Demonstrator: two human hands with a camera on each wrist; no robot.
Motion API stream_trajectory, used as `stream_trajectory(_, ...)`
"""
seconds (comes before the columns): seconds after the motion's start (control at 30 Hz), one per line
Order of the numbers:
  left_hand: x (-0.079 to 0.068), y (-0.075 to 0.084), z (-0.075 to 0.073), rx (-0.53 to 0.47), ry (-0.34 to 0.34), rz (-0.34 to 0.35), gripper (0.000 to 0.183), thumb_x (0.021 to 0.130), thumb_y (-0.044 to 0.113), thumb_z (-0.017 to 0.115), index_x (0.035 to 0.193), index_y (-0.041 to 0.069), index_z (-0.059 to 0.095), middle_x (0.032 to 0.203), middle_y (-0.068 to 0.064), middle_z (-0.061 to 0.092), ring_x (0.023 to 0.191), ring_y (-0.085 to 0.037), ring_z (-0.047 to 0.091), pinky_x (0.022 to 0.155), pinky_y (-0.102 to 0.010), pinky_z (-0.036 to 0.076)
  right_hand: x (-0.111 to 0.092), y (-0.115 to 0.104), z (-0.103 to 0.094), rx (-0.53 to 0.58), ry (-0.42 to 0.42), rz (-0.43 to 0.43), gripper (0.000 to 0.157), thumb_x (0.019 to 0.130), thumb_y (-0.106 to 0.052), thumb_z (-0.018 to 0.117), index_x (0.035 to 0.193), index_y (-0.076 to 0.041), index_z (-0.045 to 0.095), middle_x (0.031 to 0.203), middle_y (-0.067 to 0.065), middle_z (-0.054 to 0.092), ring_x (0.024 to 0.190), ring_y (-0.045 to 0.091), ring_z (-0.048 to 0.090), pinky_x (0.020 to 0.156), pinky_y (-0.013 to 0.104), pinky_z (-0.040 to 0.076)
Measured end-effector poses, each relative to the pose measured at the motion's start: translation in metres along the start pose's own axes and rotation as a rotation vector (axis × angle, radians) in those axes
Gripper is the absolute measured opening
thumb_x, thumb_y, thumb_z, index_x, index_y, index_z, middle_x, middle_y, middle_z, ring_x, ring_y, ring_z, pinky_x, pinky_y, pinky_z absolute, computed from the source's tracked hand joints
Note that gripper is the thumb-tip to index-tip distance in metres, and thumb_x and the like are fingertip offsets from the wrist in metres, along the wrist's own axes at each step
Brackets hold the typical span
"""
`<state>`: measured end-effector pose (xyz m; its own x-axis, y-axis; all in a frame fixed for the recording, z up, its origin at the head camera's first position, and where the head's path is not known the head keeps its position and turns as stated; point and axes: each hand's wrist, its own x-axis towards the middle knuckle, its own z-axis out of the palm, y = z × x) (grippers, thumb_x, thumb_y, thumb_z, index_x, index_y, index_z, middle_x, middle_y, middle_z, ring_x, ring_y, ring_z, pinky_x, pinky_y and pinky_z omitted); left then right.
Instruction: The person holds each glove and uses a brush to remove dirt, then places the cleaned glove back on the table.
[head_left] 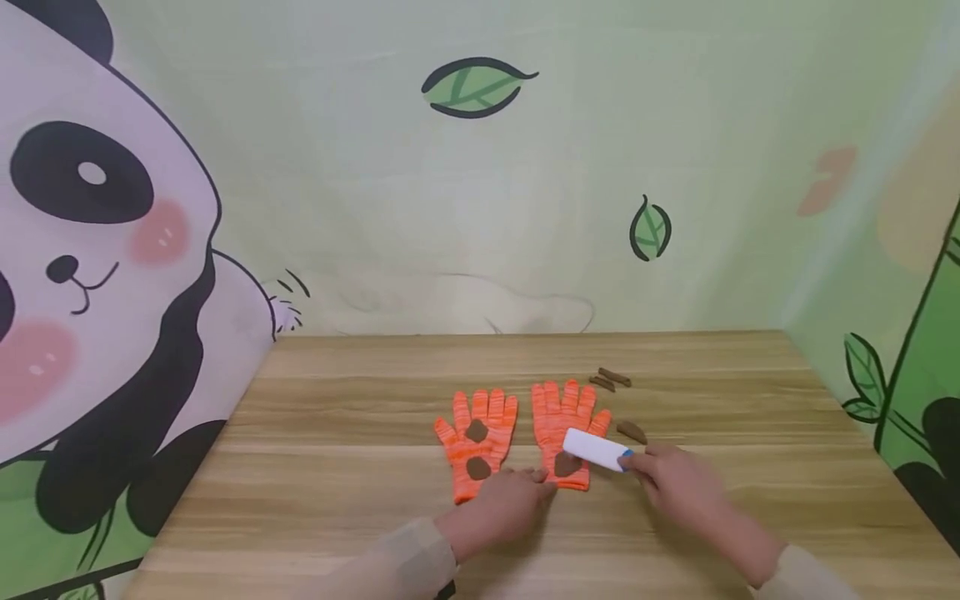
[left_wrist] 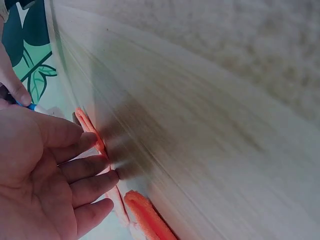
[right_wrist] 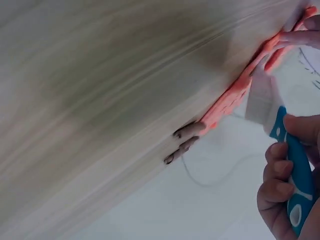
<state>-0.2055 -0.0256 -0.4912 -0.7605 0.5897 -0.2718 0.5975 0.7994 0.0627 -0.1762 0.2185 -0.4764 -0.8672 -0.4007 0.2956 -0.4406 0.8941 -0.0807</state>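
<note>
2 orange gloves (head_left: 551, 423) lie left of the right grip (head_left: 681, 485), which holds a brush (head_left: 595, 449).

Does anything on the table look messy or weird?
Yes! Dark brown blotches sit on both orange knit gloves, standing out against the bright knit. Three loose brown pieces lie on the wood-grain table near one glove, too. They could be mud or clay; I can't tell.
</note>
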Motion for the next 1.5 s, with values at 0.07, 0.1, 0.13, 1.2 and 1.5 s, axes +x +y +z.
stream_trajectory(0.07, -0.001, -0.001, 0.001, -0.002, -0.003, -0.002, 0.039, 0.106, 0.021, 0.051, 0.143, 0.031, 0.061, 0.152, 0.008, 0.057, 0.139, -0.011, 0.056, 0.111, -0.036, 0.051, 0.000, 0.000, 0.000, 0.013, 0.007, -0.012, 0.019, 0.083, -0.013, 0.082, 0.100, -0.022, 0.081, 0.073, -0.008, 0.064, 0.057, 0.003, 0.047, 0.047, 0.022, 0.036)
stream_trajectory(0.1, -0.001, -0.001, 0.001, 0.002, -0.001, -0.001, 0.040, 0.106, 0.021, 0.052, 0.144, 0.031, 0.060, 0.152, 0.008, 0.057, 0.139, -0.011, 0.056, 0.111, -0.036, 0.051, 0.000, 0.000, 0.000, 0.028, -0.010, -0.030, 0.019, 0.084, -0.013, 0.081, 0.101, -0.023, 0.081, 0.071, -0.009, 0.062, 0.056, 0.001, 0.042, 0.047, 0.020, 0.034)
stream_trajectory(0.13, -0.001, -0.002, 0.002, 0.008, 0.001, -0.001, 0.041, 0.105, 0.020, 0.053, 0.144, 0.031, 0.060, 0.151, 0.008, 0.058, 0.139, -0.011, 0.057, 0.110, -0.035, 0.052, 0.000, -0.001, 0.000, 0.044, -0.026, -0.055, 0.019, 0.085, -0.013, 0.080, 0.102, -0.023, 0.082, 0.071, -0.011, 0.060, 0.057, -0.001, 0.040, 0.048, 0.019, 0.033)
stream_trajectory(1.2, -0.004, -0.006, 0.000, -0.033, -0.009, -0.008, 0.044, 0.102, 0.022, 0.060, 0.145, 0.032, 0.059, 0.154, 0.007, 0.055, 0.142, -0.011, 0.054, 0.114, -0.037, 0.049, -0.004, 0.007, -0.004, -0.029, 0.092, -0.061, 0.023, 0.079, -0.014, 0.086, 0.101, -0.022, 0.082, 0.072, -0.009, 0.061, 0.056, -0.001, 0.038, 0.047, 0.019, 0.032)
stream_trajectory(1.5, -0.003, -0.011, 0.002, -0.039, 0.023, 0.015, 0.046, 0.100, 0.023, 0.061, 0.145, 0.032, 0.059, 0.153, 0.006, 0.056, 0.141, -0.012, 0.055, 0.113, -0.037, 0.050, 0.004, 0.005, 0.000, 0.084, -0.049, -0.133, 0.020, 0.086, -0.011, 0.079, 0.103, -0.020, 0.082, 0.073, -0.011, 0.060, 0.061, -0.003, 0.040, 0.052, 0.018, 0.035)
